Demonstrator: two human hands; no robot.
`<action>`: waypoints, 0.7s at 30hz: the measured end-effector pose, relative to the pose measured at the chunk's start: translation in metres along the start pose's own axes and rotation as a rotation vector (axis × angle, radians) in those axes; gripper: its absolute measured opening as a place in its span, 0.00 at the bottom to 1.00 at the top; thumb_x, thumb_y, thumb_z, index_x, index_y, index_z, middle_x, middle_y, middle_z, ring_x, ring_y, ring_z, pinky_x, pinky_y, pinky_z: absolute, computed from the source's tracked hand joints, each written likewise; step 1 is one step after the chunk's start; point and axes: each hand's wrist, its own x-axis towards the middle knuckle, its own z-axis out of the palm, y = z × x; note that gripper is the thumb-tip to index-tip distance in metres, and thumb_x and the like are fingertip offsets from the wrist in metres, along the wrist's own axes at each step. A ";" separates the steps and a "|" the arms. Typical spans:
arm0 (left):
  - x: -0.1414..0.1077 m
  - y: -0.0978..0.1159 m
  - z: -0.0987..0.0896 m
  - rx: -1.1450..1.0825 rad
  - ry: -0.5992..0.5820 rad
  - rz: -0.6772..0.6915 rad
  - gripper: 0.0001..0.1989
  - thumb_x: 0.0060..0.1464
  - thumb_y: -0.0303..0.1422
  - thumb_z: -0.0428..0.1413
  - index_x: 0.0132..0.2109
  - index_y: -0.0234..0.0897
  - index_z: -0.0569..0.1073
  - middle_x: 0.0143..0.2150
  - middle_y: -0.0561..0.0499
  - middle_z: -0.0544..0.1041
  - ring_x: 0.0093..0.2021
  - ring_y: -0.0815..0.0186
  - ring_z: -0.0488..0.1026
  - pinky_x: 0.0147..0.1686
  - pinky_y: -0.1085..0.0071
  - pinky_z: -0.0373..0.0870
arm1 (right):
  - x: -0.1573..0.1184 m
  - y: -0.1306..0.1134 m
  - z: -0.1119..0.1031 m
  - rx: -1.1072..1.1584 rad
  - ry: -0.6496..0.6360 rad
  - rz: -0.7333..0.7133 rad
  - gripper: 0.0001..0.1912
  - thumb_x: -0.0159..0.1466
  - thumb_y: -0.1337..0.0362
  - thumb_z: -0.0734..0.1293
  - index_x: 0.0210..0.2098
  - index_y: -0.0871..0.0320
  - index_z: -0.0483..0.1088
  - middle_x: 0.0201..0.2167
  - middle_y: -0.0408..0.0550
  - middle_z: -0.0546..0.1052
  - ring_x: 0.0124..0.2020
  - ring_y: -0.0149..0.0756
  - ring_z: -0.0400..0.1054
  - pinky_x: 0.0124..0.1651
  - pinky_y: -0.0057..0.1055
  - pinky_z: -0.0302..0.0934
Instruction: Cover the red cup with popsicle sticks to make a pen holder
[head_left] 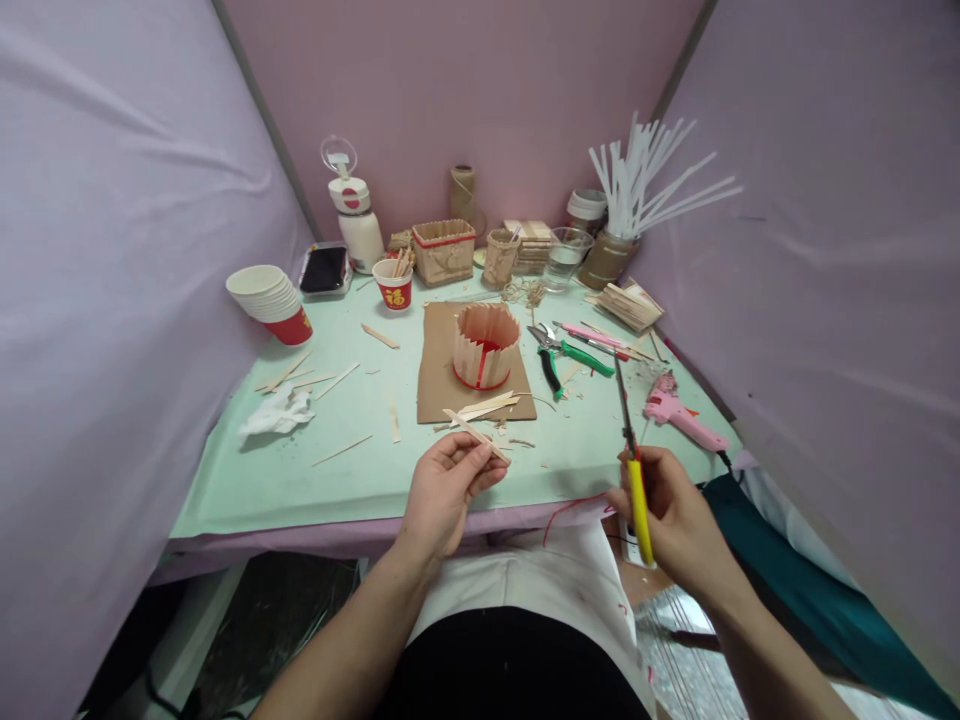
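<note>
Pinched between the thumb and fingers of my left hand point(454, 490) is a flat wooden stick point(471, 430), slanting over the table's front edge. My right hand point(667, 505) grips yellow-handled scissors point(636, 490), their dark blades pointing away from me and up. Beyond my left hand, a round container of upright wooden strips point(486, 348) with a red base stands on a brown cardboard sheet point(436, 375). Several loose sticks point(491, 405) lie at the cardboard's near edge, among small wood scraps.
Green-handled pliers point(574, 357) and a pink glue gun point(682, 412) lie on the right. Stacked paper cups point(270, 302) and a crumpled tissue point(277, 415) sit left. Along the back stand a white bottle point(358, 230), a rectangular wooden box point(444, 255), and a glass of water point(562, 262).
</note>
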 end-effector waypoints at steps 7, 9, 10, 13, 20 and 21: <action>-0.006 -0.001 -0.001 0.040 0.019 0.059 0.13 0.41 0.35 0.67 0.29 0.32 0.73 0.28 0.51 0.77 0.28 0.71 0.74 0.33 0.74 0.76 | -0.021 -0.025 0.024 -0.305 -0.357 -0.009 0.32 0.49 0.57 0.72 0.50 0.53 0.60 0.47 0.49 0.70 0.46 0.44 0.66 0.47 0.39 0.61; -0.007 0.000 -0.002 0.045 0.027 0.077 0.13 0.40 0.34 0.67 0.29 0.32 0.72 0.29 0.53 0.76 0.28 0.72 0.73 0.32 0.75 0.75 | -0.022 -0.028 0.027 -0.324 -0.394 -0.017 0.33 0.49 0.56 0.73 0.50 0.52 0.59 0.47 0.49 0.70 0.46 0.45 0.65 0.47 0.39 0.60; -0.007 0.000 -0.002 0.050 0.028 0.086 0.13 0.41 0.34 0.67 0.30 0.32 0.73 0.29 0.53 0.76 0.28 0.73 0.73 0.31 0.75 0.75 | -0.023 -0.029 0.028 -0.331 -0.405 -0.019 0.33 0.48 0.55 0.73 0.50 0.52 0.59 0.47 0.49 0.70 0.46 0.45 0.65 0.46 0.38 0.60; -0.008 0.000 -0.002 0.076 0.022 0.104 0.12 0.42 0.35 0.66 0.30 0.33 0.72 0.29 0.53 0.75 0.30 0.72 0.73 0.31 0.76 0.75 | -0.022 -0.031 0.027 -0.350 -0.419 -0.031 0.32 0.48 0.52 0.73 0.49 0.52 0.60 0.45 0.48 0.70 0.45 0.44 0.66 0.45 0.38 0.60; -0.011 -0.003 -0.004 0.096 0.012 0.102 0.10 0.44 0.34 0.64 0.30 0.34 0.72 0.29 0.54 0.75 0.30 0.72 0.72 0.31 0.76 0.74 | -0.025 -0.033 0.027 -0.395 -0.421 -0.029 0.30 0.48 0.49 0.73 0.45 0.52 0.62 0.39 0.48 0.72 0.38 0.43 0.67 0.38 0.34 0.59; -0.011 -0.003 -0.004 0.099 0.006 0.103 0.10 0.44 0.34 0.64 0.30 0.34 0.73 0.30 0.54 0.75 0.30 0.72 0.73 0.31 0.76 0.74 | -0.025 -0.032 0.027 -0.403 -0.421 -0.027 0.30 0.48 0.49 0.73 0.45 0.52 0.62 0.38 0.47 0.72 0.38 0.43 0.68 0.36 0.34 0.58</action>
